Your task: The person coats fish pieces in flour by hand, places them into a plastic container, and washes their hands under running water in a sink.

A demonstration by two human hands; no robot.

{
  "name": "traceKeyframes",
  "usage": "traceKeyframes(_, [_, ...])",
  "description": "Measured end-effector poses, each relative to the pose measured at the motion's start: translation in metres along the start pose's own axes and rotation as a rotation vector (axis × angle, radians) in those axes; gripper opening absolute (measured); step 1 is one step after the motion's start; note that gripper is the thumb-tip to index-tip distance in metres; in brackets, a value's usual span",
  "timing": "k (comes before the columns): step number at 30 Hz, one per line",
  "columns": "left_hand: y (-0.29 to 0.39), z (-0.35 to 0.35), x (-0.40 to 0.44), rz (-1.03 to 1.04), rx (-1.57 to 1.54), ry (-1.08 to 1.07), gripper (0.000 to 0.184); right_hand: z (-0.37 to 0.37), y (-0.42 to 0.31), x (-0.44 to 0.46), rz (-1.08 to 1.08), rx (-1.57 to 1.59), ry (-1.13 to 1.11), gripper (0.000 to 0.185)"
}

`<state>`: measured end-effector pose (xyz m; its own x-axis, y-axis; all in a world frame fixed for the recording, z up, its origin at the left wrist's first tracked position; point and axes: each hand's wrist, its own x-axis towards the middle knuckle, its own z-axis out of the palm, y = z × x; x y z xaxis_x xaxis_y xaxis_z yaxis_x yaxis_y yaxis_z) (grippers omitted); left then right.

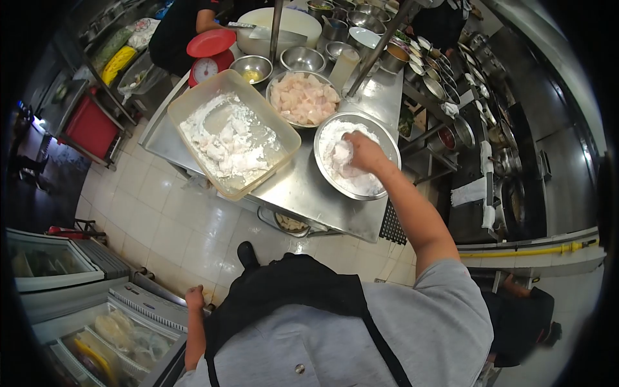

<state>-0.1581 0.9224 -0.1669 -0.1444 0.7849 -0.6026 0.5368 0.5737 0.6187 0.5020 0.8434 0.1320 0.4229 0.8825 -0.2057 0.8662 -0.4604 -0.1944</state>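
Observation:
My right hand (pixel 362 153) reaches down into a steel bowl (pixel 392 143) of white flour (pixel 335 132). Its fingers are curled and coated white, with a pale lump at them that I cannot make out. To the left of this bowl stands another steel bowl of raw, pale pink meat pieces (pixel 304 98). A rectangular plastic tub (pixel 284 164) at the table's left holds flour and floured pieces (pixel 235 151). My left hand (pixel 195 297) hangs low at my side, fingers curled in and seemingly holding nothing, away from the table.
Behind the tub are a red scale (pixel 211 45), small steel bowls (pixel 304 59) and a large white container (pixel 309 22) with a knife across it. Metal posts (pixel 276 32) rise from the steel table (pixel 303 193). Other people stand at the far side and behind me. A freezer (pixel 116 335) lies left.

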Motion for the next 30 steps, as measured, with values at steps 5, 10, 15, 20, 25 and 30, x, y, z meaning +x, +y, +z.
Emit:
traceKeyframes(5, [0.014, -0.006, -0.010, -0.006, 0.096, 0.003, 0.030, -0.022, 0.009, -0.004, 0.061, 0.086, 0.004, 0.079])
traceKeyframes(10, [0.022, -0.001, -0.022, -0.015, 0.129, -0.042, 0.030, 0.020, -0.045, 0.007, 0.265, 0.006, 0.157, 0.069])
traceKeyframes(15, [0.041, -0.006, -0.034, -0.039, 0.160, -0.052, 0.031, 0.014, 0.023, 0.021, 0.088, 0.186, 0.290, 0.070])
traceKeyframes(20, [0.007, -0.008, -0.013, 0.037, 0.214, -0.016, 0.031, 0.020, -0.016, -0.015, 0.395, -0.100, 0.020, 0.100])
traceKeyframes(25, [0.008, -0.008, -0.015, 0.033, 0.140, -0.098, 0.031, 0.013, -0.016, -0.007, 0.271, 0.024, 0.240, 0.066])
traceKeyframes(30, [0.015, -0.007, -0.008, -0.001, 0.109, -0.068, 0.031, -0.013, 0.028, -0.007, 0.254, 0.236, 0.117, 0.078])
